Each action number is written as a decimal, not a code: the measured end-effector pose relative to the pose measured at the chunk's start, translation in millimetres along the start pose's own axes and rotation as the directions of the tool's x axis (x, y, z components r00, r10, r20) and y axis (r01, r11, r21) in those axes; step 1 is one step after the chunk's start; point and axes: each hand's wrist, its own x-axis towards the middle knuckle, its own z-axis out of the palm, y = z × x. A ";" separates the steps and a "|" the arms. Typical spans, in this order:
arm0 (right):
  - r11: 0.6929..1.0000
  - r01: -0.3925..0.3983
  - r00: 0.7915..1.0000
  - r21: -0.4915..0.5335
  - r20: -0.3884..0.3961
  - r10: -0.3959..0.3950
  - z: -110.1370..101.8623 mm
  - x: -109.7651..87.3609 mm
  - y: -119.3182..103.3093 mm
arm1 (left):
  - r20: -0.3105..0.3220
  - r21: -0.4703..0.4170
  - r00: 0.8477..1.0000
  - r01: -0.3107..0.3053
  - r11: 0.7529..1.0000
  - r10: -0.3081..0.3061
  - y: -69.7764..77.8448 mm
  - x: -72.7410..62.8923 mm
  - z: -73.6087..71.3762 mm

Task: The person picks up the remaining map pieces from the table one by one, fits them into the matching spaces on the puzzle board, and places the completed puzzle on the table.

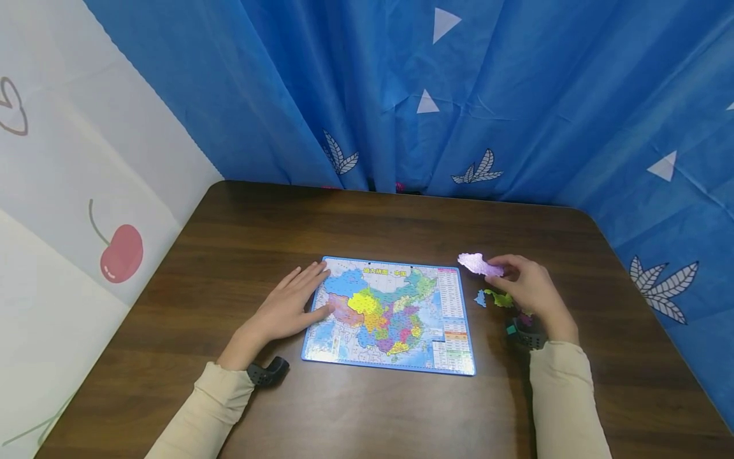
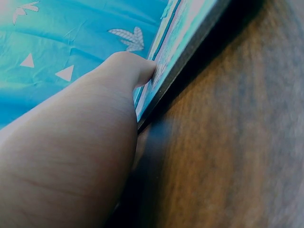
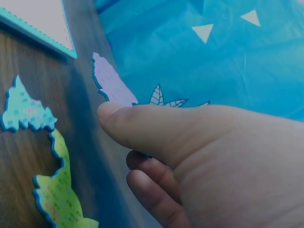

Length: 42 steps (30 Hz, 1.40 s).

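Note:
A map puzzle board with a blue rim lies flat on the table, its coloured map pieces filling much of the middle. My left hand rests on the board's left edge with straight, spread fingers; the thumb shows against the edge in the left wrist view. Beyond the board's upper right corner, my right hand pinches a pale purple puzzle piece between thumb and fingers. In the right wrist view this piece sticks out past the thumb, tilted above the table; its near end is hidden by the hand.
Right of the board lie a small blue puzzle piece and a green one, close together. A darker purple piece shows partly under the right wrist. Blue curtains hang behind the brown table, a white one at left.

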 end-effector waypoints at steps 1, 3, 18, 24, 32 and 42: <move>1.000 0.006 1.000 0.001 -0.004 -0.006 -0.6 -0.3 -0.7 | -0.001 -0.001 1.000 0.000 1.000 0.000 0.0 0.0 0.0; 1.000 0.018 1.000 0.004 -0.011 -0.017 -1.8 -1.1 -2.7 | 0.001 -0.004 1.000 0.002 1.000 -0.002 0.4 0.1 -0.2; 0.996 0.085 0.996 -0.012 -0.027 -0.086 -4.9 -4.8 -14.9 | 0.013 0.016 1.000 0.006 1.000 -0.006 0.5 -0.5 0.2; 0.994 0.111 0.993 -0.013 -0.042 -0.112 -7.2 -5.2 -22.2 | 0.006 0.003 1.000 0.002 1.000 -0.002 -0.2 0.0 0.2; 0.986 0.163 0.983 -0.024 -0.083 -0.164 -11.7 -6.6 -31.7 | 0.003 0.007 1.000 0.004 1.000 -0.004 1.0 0.8 -1.2; 0.978 0.204 0.973 -0.032 -0.102 -0.206 -14.2 -9.9 -42.6 | 0.002 0.011 1.000 0.002 1.000 -0.002 0.2 0.2 -0.8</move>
